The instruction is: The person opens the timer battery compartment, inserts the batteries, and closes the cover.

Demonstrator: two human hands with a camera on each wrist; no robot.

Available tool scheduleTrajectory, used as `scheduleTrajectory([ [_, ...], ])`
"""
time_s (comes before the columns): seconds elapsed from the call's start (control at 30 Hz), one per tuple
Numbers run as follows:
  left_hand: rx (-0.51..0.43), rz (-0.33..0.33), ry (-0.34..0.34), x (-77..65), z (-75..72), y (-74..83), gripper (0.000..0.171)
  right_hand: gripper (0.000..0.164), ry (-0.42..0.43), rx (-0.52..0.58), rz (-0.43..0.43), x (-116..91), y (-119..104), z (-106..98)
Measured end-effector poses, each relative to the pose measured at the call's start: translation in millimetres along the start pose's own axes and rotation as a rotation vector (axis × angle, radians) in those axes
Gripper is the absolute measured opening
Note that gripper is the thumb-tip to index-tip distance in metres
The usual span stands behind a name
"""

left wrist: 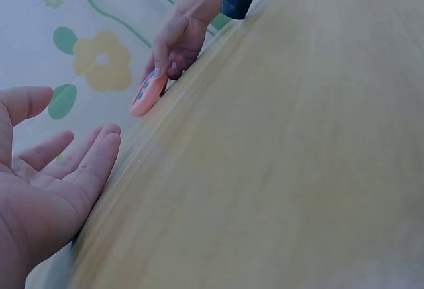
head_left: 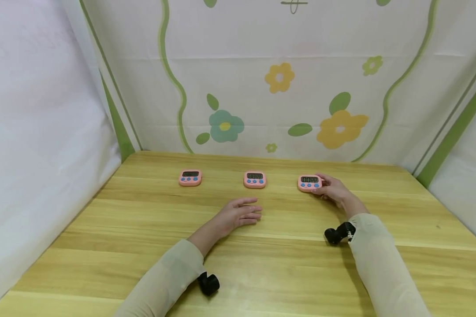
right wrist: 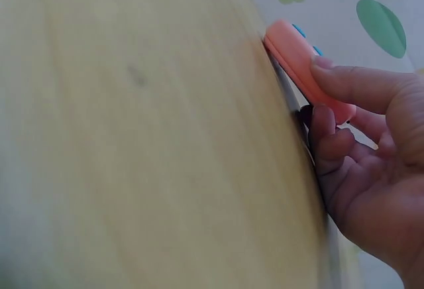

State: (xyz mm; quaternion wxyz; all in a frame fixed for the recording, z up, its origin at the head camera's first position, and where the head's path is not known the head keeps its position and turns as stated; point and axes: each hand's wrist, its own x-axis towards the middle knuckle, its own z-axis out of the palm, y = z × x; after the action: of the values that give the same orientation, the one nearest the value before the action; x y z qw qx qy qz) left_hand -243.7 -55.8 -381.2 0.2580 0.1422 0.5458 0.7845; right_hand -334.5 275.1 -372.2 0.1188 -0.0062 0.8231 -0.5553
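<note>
Three pink digital timers with dark displays and blue buttons are spread in a row along the far part of the table. My right hand (head_left: 333, 190) grips the right timer (head_left: 309, 183) by its right end; in the right wrist view the thumb presses on the front of this timer (right wrist: 301, 63) and the other fingers are behind and below it. The middle timer (head_left: 255, 179) and the left timer (head_left: 190, 178) lie untouched. My left hand (head_left: 238, 216) hovers or rests nearer me, below the middle timer, fingers loosely extended and holding nothing.
The wooden table (head_left: 269, 264) ends at a white cloth backdrop (head_left: 238, 79) printed with flowers. White cloth walls (head_left: 43, 132) stand at both sides. Small black cameras (head_left: 209, 284) are strapped at both wrists.
</note>
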Motion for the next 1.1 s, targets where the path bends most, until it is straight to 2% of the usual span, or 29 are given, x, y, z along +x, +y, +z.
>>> scheduleTrajectory([
  [0.33, -0.018, -0.002, 0.022, -0.9, 0.0, -0.1, 0.048, 0.078, -0.034, -0.001, 0.021, 1.1, -5.9, 1.3],
  [0.77, -0.004, 0.001, 0.000, -0.7, -0.6, 0.4, 0.047, 0.073, -0.046, -0.029, 0.025, -0.3, -8.0, 1.4],
  [0.97, -0.010, -0.003, 0.018, -0.3, 0.4, 0.2, 0.047, 0.071, -0.043, -0.044, 0.012, -1.1, -6.2, 0.9],
  [1.1, -0.019, -0.009, 0.035, -0.5, 1.3, 0.5, 0.046, 0.072, -0.037, -0.012, -0.005, -4.9, -4.7, 0.5],
])
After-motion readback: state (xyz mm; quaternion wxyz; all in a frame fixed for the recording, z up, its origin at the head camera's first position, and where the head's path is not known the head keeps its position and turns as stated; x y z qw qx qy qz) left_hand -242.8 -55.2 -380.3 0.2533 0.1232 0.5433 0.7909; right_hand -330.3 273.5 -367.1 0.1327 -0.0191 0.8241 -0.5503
